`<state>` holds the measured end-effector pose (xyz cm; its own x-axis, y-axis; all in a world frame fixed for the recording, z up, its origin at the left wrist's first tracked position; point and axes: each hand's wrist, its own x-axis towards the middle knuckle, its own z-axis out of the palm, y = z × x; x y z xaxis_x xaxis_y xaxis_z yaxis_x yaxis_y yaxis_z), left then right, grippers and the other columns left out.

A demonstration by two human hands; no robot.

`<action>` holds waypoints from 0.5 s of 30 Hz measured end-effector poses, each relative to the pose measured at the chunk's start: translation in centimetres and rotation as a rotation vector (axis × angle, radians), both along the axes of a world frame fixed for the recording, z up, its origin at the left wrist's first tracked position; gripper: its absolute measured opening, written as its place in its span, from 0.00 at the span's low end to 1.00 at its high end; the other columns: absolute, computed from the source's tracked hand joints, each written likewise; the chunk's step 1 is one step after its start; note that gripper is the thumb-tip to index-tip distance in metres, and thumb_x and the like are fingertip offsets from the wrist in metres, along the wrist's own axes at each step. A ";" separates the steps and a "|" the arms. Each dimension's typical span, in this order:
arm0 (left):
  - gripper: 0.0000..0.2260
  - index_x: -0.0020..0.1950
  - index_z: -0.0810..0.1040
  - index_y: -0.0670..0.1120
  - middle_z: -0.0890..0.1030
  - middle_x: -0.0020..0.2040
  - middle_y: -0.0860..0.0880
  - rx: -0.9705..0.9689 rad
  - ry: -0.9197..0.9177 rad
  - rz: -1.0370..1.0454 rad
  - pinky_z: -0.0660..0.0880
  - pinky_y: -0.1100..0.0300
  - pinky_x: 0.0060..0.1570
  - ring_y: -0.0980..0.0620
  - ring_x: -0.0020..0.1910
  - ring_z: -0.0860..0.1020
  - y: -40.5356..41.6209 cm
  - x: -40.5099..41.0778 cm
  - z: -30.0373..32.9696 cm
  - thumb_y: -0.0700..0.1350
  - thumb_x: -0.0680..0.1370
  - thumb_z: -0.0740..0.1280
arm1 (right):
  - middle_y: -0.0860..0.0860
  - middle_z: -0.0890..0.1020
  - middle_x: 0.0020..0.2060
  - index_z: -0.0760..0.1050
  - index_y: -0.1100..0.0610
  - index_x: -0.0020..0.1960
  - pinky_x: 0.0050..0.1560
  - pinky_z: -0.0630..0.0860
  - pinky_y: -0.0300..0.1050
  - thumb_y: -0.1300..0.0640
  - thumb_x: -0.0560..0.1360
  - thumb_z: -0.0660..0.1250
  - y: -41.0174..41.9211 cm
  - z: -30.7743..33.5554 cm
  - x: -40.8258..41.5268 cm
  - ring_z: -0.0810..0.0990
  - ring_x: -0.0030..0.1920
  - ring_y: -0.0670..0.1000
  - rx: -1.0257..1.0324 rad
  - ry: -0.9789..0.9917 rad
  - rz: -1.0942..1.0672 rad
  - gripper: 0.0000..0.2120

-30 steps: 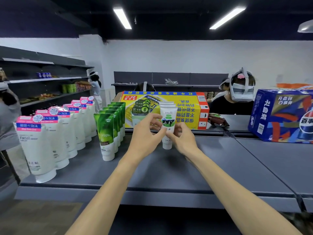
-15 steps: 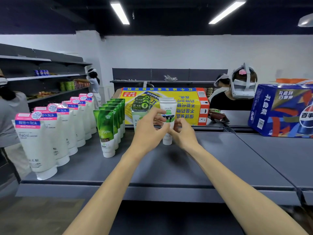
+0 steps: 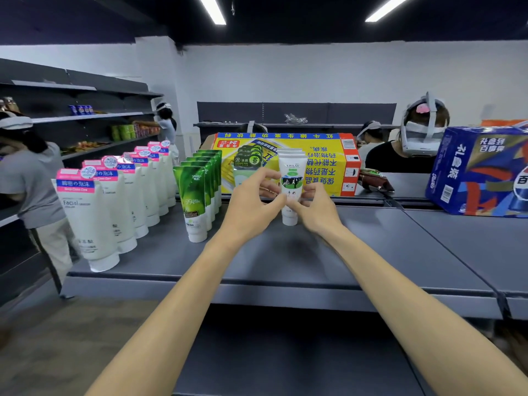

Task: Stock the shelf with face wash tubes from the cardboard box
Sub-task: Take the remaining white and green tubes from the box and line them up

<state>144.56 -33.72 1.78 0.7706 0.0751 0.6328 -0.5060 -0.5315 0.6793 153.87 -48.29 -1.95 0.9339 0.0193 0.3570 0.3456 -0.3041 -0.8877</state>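
A white face wash tube with a cow picture (image 3: 291, 178) stands cap-down on the grey shelf (image 3: 285, 261), at the front of a short row of like tubes. My left hand (image 3: 251, 207) and my right hand (image 3: 317, 208) both pinch this tube from either side at its lower half. Just left stands a row of pale green mud wash tubes (image 3: 247, 164), partly hidden by my left hand. The yellow cardboard box (image 3: 320, 164) lies behind the rows.
Green tubes (image 3: 197, 195) and white pink-topped tubes (image 3: 85, 218) stand in rows on the shelf's left. A blue drinks carton (image 3: 480, 170) sits at the right. People with headsets stand behind the shelf and at the left shelving.
My hands have stayed on the cow tube, which still stands in the same spot. The view has shifted slightly downward.
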 end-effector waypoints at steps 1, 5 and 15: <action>0.13 0.59 0.78 0.48 0.82 0.45 0.53 0.007 -0.001 0.005 0.74 0.74 0.42 0.65 0.41 0.79 0.1 -0.3 0.0 0.41 0.74 0.71 | 0.51 0.80 0.54 0.68 0.58 0.62 0.57 0.79 0.49 0.54 0.72 0.77 0.1 0.1 -0.2 0.82 0.52 0.50 -0.005 -0.009 -0.007 0.25; 0.13 0.59 0.78 0.49 0.82 0.45 0.53 0.013 0.008 0.009 0.74 0.74 0.42 0.63 0.43 0.79 0.5 -1.4 0.1 0.43 0.74 0.71 | 0.54 0.78 0.59 0.67 0.59 0.66 0.54 0.78 0.45 0.53 0.72 0.77 0.2 0.6 -1.3 0.81 0.54 0.51 -0.034 -0.029 -0.059 0.29; 0.13 0.56 0.78 0.50 0.82 0.45 0.53 0.036 0.057 -0.039 0.77 0.61 0.47 0.55 0.44 0.82 2.1 -7.4 -2.4 0.43 0.73 0.72 | 0.50 0.76 0.59 0.71 0.52 0.57 0.51 0.75 0.38 0.58 0.76 0.69 0.0 -0.1 -11.4 0.81 0.54 0.47 -0.077 -0.141 -0.046 0.12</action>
<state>137.14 -31.60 -0.67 0.8076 0.0220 0.5893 -0.4878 -0.5366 0.6885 142.50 -48.26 -2.03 0.8753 0.0103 0.4835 0.4492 -0.3877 -0.8049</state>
